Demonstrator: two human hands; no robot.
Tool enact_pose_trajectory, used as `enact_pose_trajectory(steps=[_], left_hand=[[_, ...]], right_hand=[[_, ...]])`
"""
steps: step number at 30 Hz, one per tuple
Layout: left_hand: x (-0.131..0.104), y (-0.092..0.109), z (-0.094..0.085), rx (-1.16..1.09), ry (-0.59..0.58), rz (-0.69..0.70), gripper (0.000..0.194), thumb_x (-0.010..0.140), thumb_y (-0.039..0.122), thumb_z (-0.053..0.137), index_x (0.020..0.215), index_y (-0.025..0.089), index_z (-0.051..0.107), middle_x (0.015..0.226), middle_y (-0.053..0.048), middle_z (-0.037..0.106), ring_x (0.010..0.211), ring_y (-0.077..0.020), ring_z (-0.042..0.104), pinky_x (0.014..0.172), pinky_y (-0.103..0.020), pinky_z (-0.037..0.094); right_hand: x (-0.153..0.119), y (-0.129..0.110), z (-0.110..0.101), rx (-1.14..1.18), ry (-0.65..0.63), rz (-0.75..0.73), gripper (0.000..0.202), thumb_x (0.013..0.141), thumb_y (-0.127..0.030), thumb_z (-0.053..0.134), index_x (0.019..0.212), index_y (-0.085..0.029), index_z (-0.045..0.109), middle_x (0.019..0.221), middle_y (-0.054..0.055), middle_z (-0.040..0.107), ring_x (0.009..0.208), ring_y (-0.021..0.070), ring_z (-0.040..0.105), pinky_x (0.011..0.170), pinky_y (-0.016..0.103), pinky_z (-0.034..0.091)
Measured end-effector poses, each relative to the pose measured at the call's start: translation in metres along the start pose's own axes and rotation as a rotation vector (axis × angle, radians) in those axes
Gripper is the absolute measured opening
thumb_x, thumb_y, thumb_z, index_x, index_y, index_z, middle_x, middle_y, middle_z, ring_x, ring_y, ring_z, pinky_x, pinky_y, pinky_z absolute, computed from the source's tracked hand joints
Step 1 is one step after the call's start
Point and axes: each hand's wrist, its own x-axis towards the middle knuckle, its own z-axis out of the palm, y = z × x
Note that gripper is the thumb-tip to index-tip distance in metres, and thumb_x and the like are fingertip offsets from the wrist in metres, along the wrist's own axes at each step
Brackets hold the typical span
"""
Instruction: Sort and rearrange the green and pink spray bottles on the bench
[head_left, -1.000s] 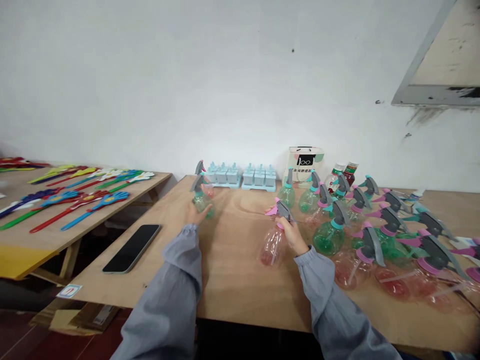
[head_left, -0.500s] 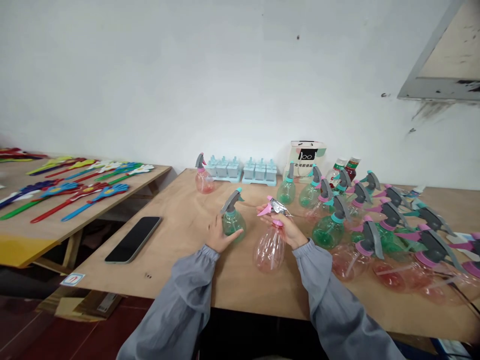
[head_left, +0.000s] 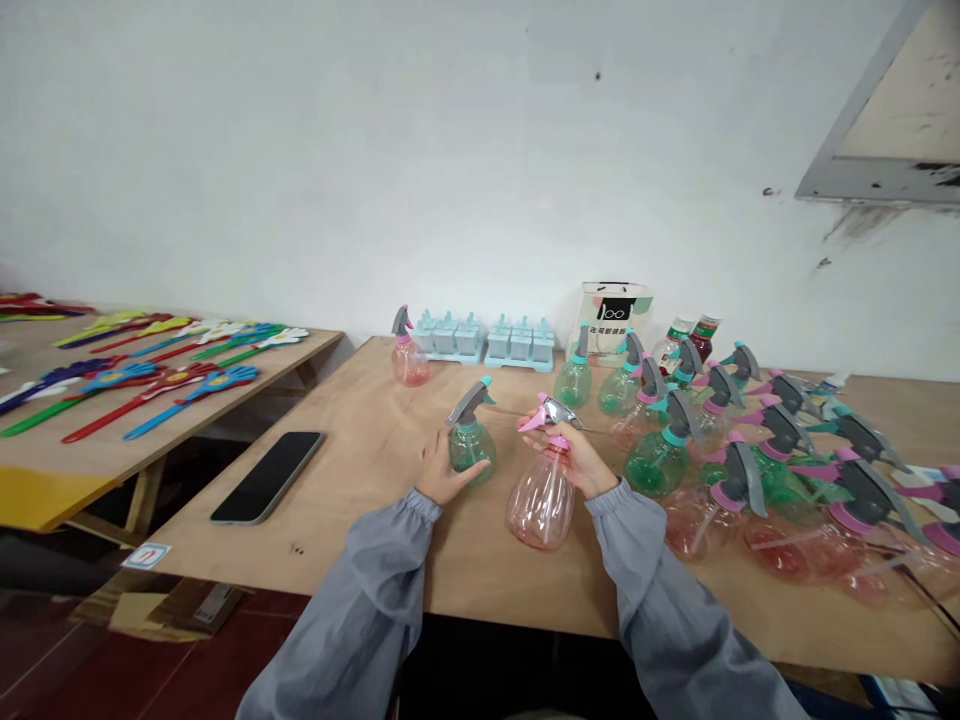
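Observation:
My left hand (head_left: 442,468) curves round the left side of a green spray bottle (head_left: 469,450), its thumb across the front. That bottle stands on the table with a turquoise collar and a grey head. In my right hand (head_left: 574,455) is a clear pink spray bottle (head_left: 541,505), gripped at the neck below its grey head and pink trigger. Its rounded body hangs low over the table or rests on it; I cannot tell which. Several more green and pink spray bottles (head_left: 656,462) stand close together beyond my right hand.
On the wooden table (head_left: 360,430) are a phone (head_left: 268,478), another pink spray bottle (head_left: 409,362) and light-blue ice-pop moulds (head_left: 519,345) by the wall. A paper bag (head_left: 611,310) stands behind the bottles. Colourful hand-shaped clappers (head_left: 191,395) cover the left table.
The green spray bottle's head has shifted slightly to the right, with my left hand still on the bottle. My right hand and the pink bottle have barely moved.

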Motion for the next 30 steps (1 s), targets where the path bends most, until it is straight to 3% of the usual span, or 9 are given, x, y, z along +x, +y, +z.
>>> enact_pose_trajectory(steps=[5,9,13,17,23,30], left_hand=[[0.000,0.001,0.000,0.007,-0.010,0.000,0.080,0.067,0.054,0.081,0.131,0.020,0.046,0.123,-0.014,0.061,0.127,-0.0357,0.057,0.109,-0.054,0.041],[0.000,0.001,0.000,0.010,-0.004,-0.005,0.081,0.066,0.055,0.081,0.130,0.020,0.047,0.123,-0.014,0.061,0.127,-0.0356,0.056,0.109,-0.053,0.042],[-0.001,0.001,0.000,0.018,-0.002,-0.017,0.081,0.066,0.055,0.081,0.130,0.021,0.048,0.124,-0.014,0.061,0.127,-0.0359,0.057,0.108,-0.053,0.041],[-0.001,0.000,0.000,0.027,-0.011,-0.038,0.082,0.066,0.056,0.081,0.131,0.021,0.048,0.123,-0.014,0.062,0.127,-0.0366,0.057,0.107,-0.053,0.042],[-0.001,0.000,0.001,0.028,-0.002,-0.032,0.082,0.065,0.057,0.081,0.131,0.021,0.048,0.123,-0.013,0.061,0.128,-0.0360,0.056,0.108,-0.052,0.040],[-0.002,0.000,0.000,0.057,-0.016,-0.048,0.085,0.066,0.059,0.080,0.134,0.021,0.046,0.123,-0.014,0.062,0.126,-0.0361,0.057,0.106,-0.051,0.041]], right_hand=[[0.000,0.000,-0.003,0.040,0.082,-0.055,0.018,0.056,-0.029,0.056,0.069,-0.021,0.063,0.068,0.004,0.072,0.068,0.0225,0.070,0.067,0.033,0.054],[-0.006,-0.006,-0.002,-0.022,-0.008,-0.004,0.024,0.059,-0.029,0.057,0.079,-0.022,0.068,0.078,0.005,0.075,0.084,0.0262,0.074,0.078,0.038,0.057],[-0.003,-0.006,-0.001,0.035,0.033,-0.090,0.021,0.056,-0.029,0.056,0.074,-0.024,0.066,0.075,0.004,0.074,0.086,0.0262,0.073,0.082,0.040,0.057],[0.004,0.001,-0.007,-0.013,0.132,-0.105,0.012,0.056,-0.031,0.055,0.064,-0.024,0.061,0.066,0.002,0.070,0.075,0.0235,0.071,0.077,0.037,0.056],[0.002,0.002,-0.010,-0.052,-0.007,-0.004,0.022,0.060,-0.030,0.057,0.078,-0.023,0.068,0.080,0.005,0.076,0.081,0.0232,0.072,0.064,0.029,0.052],[0.001,0.001,-0.006,-0.043,0.153,-0.034,0.015,0.054,-0.028,0.057,0.064,-0.022,0.066,0.072,0.004,0.075,0.069,0.0215,0.070,0.058,0.028,0.052]])
